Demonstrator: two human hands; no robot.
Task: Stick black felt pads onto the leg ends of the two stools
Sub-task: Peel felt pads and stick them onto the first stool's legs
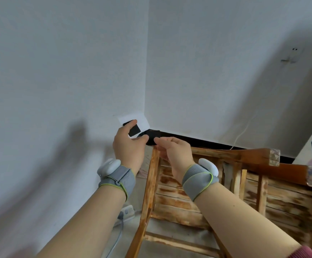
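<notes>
Black felt pad (153, 137) sits on the near leg end of the overturned stool (179, 198), my right hand (173, 151) pinching it, my left hand (129, 146) clamped on the pad sheet (134, 125); uneven pressing could leave it crooked.

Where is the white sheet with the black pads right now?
The sheet is in the left hand, held up near the corner of the room, just left of the stool leg end that the right hand is touching.
</notes>
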